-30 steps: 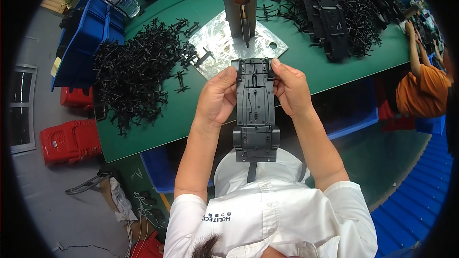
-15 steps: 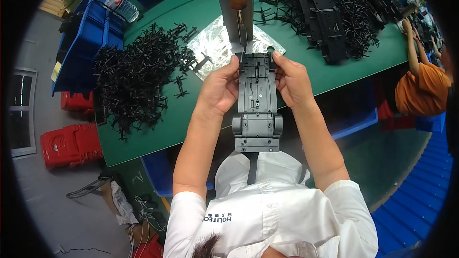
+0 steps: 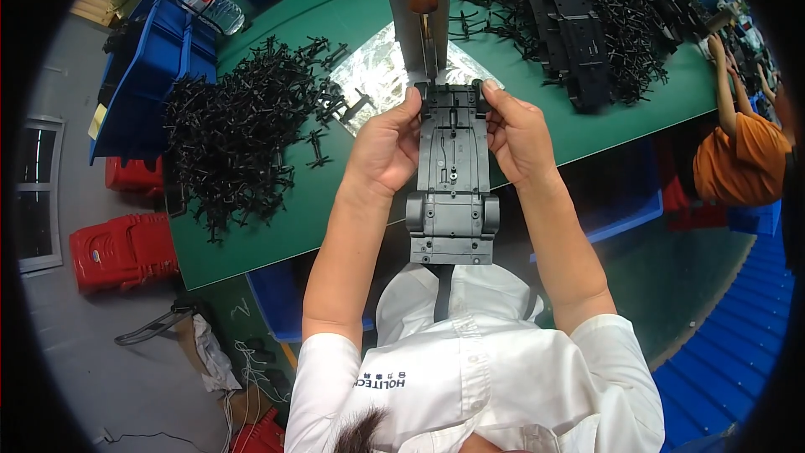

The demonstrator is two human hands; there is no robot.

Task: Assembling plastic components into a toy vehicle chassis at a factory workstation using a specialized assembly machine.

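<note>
Between my two hands is a long black plastic toy-car chassis (image 3: 454, 172), its far end under the tip of an upright machine tool (image 3: 428, 46) and its near end over my lap. My left hand (image 3: 389, 141) grips the chassis by its far left edge, thumb on top near the corner. Opposite it, my right hand (image 3: 521, 134) grips the far right edge, thumb also near the corner. The fingers of both hands curl beneath and are partly hidden. Whether the tool tip touches the chassis I cannot tell. Under the tool lies a shiny silver sheet (image 3: 373, 75).
On the green table (image 3: 335, 17) are a heap of small black plastic parts (image 3: 243, 130) at left and another with stacked chassis (image 3: 579, 46) at right. A blue bin (image 3: 142, 88) and a water bottle (image 3: 205, 4) stand at the left. A person in orange (image 3: 738, 159) works at right.
Both hands have shifted the chassis slightly away from me. Its far end now sits a little further under the tool, and the grip looks the same.
</note>
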